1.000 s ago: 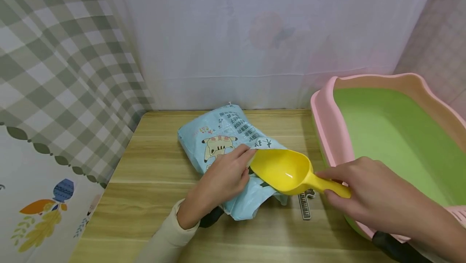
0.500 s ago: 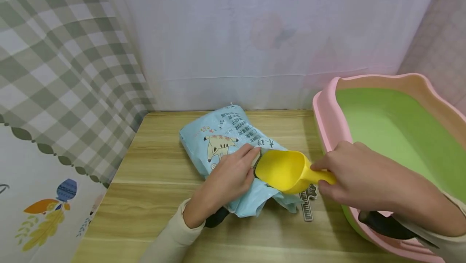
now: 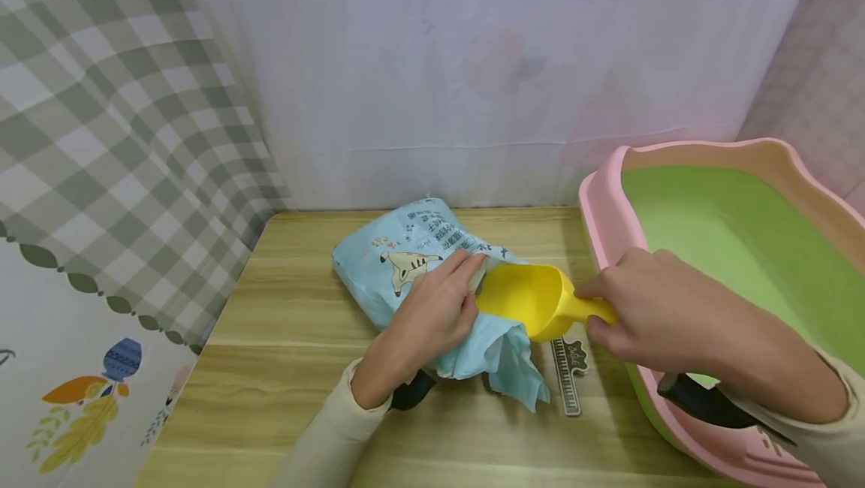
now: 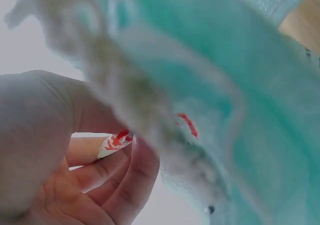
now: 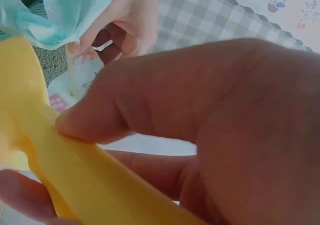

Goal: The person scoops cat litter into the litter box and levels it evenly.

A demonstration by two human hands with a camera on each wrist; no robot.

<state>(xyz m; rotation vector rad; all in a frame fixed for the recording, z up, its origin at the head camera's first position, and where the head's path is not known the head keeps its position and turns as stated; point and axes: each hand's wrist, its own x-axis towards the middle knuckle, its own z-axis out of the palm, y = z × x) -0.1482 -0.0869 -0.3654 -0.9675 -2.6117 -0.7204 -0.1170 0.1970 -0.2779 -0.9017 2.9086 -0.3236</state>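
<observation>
A light blue printed plastic bag (image 3: 378, 248) lies on the wooden table, its torn mouth facing right. My left hand (image 3: 429, 315) pinches the upper lip of that mouth between thumb and fingers. My right hand (image 3: 665, 311) grips the handle of a yellow scoop (image 3: 530, 296), whose front end sits inside the bag mouth. Grey-green granules (image 5: 52, 62) show inside the bag in the right wrist view. Bag film blurs most of the left wrist view, and the scoop's tip is hidden by the bag.
A pink-rimmed green litter box (image 3: 611, 210) stands at the right, partly under my right forearm. Between it and the bag lies a small flat grey piece (image 3: 568, 379) with a bear-shaped end and striped markings. A curtain (image 3: 473, 82) hangs behind the table.
The scoop has been pushed left, deeper into the bag mouth, then tilted up slightly. My left hand has raised the bag's edge, and the loose lower flap hangs further down.
</observation>
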